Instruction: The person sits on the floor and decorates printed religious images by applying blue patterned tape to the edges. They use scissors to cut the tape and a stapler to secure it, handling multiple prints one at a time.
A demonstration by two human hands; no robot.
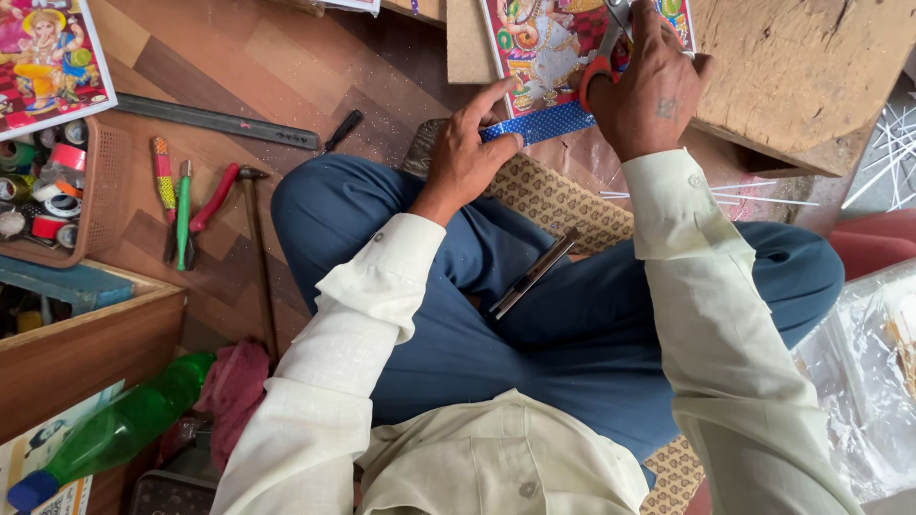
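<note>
My left hand point(469, 148) pinches the near edge of a blue glittery strip point(546, 122) that runs along the bottom of a colourful printed picture point(549, 52). My right hand point(651, 84) grips orange-handled scissors point(603, 59), whose blades point up over the picture. The picture lies on a worn wooden board point(801, 67). I sit cross-legged in blue trousers, and a thin metal strip point(534, 273) rests in my lap.
A basket of tape rolls point(57, 186) stands at the left. Pliers, a hammer and small tools point(205, 205) lie beside it, with a long dark ruler point(218, 121). A green bottle point(114, 431) lies at lower left. Thin white sticks point(883, 153) lie at right.
</note>
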